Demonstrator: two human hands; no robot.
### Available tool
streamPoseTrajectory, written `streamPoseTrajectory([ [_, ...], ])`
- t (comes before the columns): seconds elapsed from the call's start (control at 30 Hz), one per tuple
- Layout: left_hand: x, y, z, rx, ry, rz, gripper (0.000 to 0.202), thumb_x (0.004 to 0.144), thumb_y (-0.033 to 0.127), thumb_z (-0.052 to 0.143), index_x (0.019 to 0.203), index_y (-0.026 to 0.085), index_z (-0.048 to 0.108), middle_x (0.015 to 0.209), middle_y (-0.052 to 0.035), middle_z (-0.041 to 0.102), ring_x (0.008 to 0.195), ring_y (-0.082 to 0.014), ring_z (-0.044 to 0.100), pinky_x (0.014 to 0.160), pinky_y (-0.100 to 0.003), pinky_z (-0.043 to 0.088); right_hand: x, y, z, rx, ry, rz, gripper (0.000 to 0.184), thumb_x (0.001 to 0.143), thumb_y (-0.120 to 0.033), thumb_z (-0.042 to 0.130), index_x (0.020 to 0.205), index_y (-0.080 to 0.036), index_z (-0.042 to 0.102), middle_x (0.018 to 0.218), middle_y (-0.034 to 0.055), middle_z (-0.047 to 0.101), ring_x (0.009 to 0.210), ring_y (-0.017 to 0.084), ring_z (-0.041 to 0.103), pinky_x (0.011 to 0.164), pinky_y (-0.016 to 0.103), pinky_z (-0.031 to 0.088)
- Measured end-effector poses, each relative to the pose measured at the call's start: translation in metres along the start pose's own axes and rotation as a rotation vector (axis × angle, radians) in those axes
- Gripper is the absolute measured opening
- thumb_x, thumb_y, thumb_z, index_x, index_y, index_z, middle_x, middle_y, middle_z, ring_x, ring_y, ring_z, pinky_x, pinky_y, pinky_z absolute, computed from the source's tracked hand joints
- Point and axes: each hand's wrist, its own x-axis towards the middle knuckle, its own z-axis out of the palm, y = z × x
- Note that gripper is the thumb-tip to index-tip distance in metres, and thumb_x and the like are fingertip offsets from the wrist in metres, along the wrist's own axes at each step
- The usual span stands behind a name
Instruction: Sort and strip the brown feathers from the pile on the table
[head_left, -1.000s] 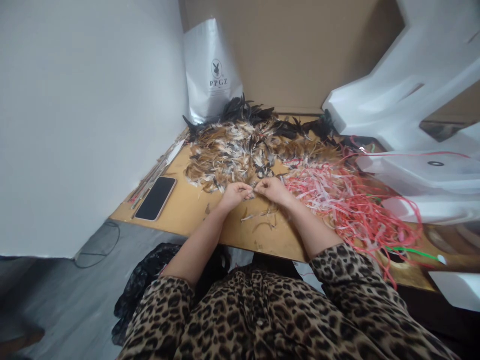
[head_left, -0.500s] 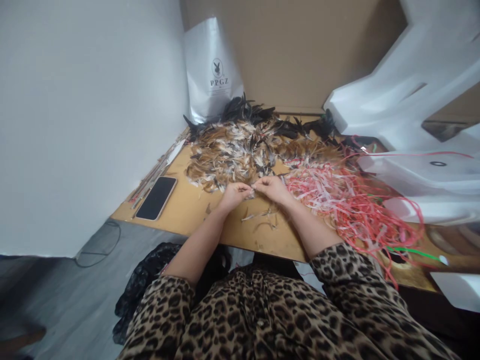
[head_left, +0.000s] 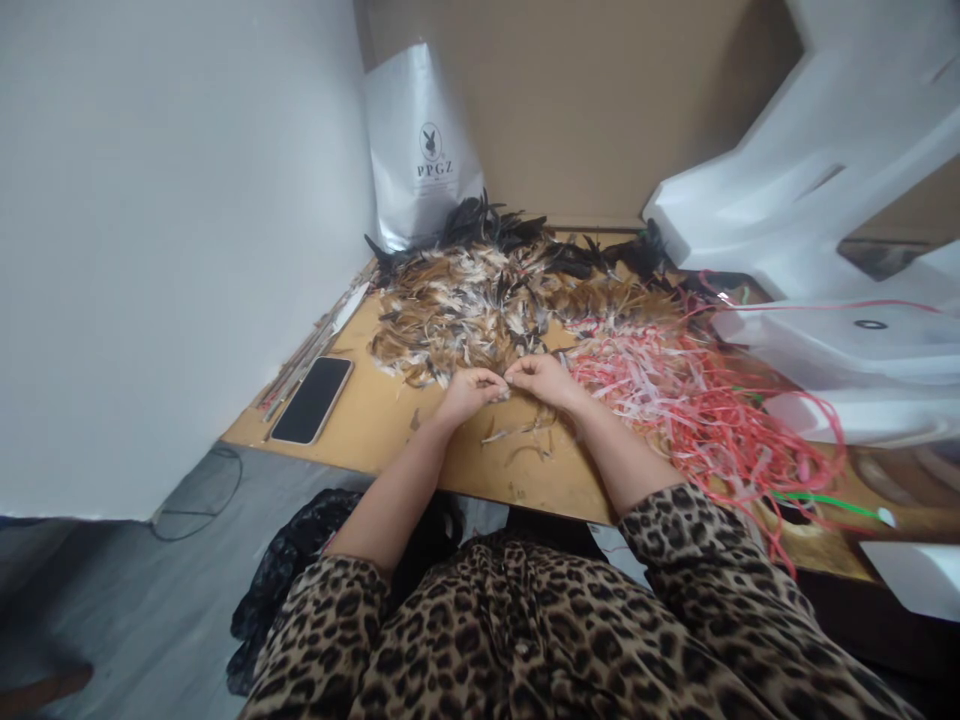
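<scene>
My left hand (head_left: 469,392) and my right hand (head_left: 546,378) meet fingertip to fingertip over the table (head_left: 420,440). Both are closed in a pinch. A small pale wisp shows by the left fingertips, too small to make out. Just beyond them spreads a heap of brown, white and black feathers (head_left: 457,310). Beside my right hand lies a tangle of pink and red ribbon strips (head_left: 660,380). A few loose feather scraps (head_left: 529,430) rest on the table between my forearms.
A black phone (head_left: 313,399) lies at the left, near thin sticks along the edge. A silver-white bag (head_left: 424,150) stands at the back. White moulded pieces (head_left: 795,190) crowd the right. A black plastic bag (head_left: 277,575) is below on the floor.
The hands stay together in almost the same place, their fingertips shifting only slightly. The view has moved a little; the feathers and ribbons lie as before.
</scene>
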Motion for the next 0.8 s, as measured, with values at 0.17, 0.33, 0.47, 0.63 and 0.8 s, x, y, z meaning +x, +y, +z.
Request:
streamPoseTrajectory([
  [0.17,0.0028,-0.0011,-0.0019,-0.08,0.024,-0.066,0.021,0.059,0.026,0.072,0.071,0.01,0.063,0.059,-0.0038,0.065,0.053,-0.0096,0.057,0.057,-0.024,0.048,-0.0007,-0.0003,-0.0008,-0.031,-0.007,-0.04,0.023,0.068,-0.034,0.056,0.068,-0.012,0.06,0.056,-0.0012,0.055,0.052,0.008,0.043,0.052,0.021,0.034],
  [0.33,0.0033,0.0021,-0.0052,-0.173,0.06,-0.096,0.026,0.056,0.028,0.074,0.07,0.01,0.062,0.062,-0.0047,0.065,0.055,-0.0102,0.059,0.058,-0.024,0.048,-0.0016,-0.0016,-0.0011,-0.052,-0.048,-0.091,0.021,0.07,-0.032,0.053,0.07,-0.012,0.058,0.062,-0.0001,0.057,0.057,0.009,0.046,0.057,0.022,0.036],
  [0.47,0.0024,0.0046,-0.007,-0.233,0.088,-0.123,0.028,0.053,0.026,0.075,0.072,0.01,0.062,0.062,-0.0028,0.065,0.055,-0.0087,0.058,0.058,-0.023,0.048,-0.0015,-0.0017,0.0003,-0.068,-0.085,-0.149,0.02,0.071,-0.032,0.054,0.07,-0.012,0.059,0.066,0.0013,0.059,0.06,0.01,0.048,0.06,0.023,0.037],
  [0.63,0.0027,0.0053,-0.0087,-0.251,0.087,-0.104,0.028,0.052,0.023,0.075,0.073,0.011,0.062,0.062,-0.0003,0.063,0.054,-0.0062,0.054,0.056,-0.02,0.045,-0.0025,-0.0033,0.0018,0.003,-0.069,-0.103,0.025,0.07,-0.037,0.057,0.071,-0.012,0.061,0.065,0.0016,0.06,0.058,0.01,0.048,0.058,0.022,0.038],
  [0.8,0.0024,0.0038,-0.0074,-0.159,0.042,-0.064,0.026,0.054,0.023,0.074,0.074,0.011,0.062,0.063,-0.0011,0.062,0.052,-0.0059,0.052,0.054,-0.02,0.043,-0.0018,-0.0009,0.0038,0.048,0.026,-0.083,0.027,0.07,-0.036,0.057,0.079,-0.012,0.064,0.068,0.0026,0.063,0.058,0.01,0.05,0.058,0.023,0.039],
])
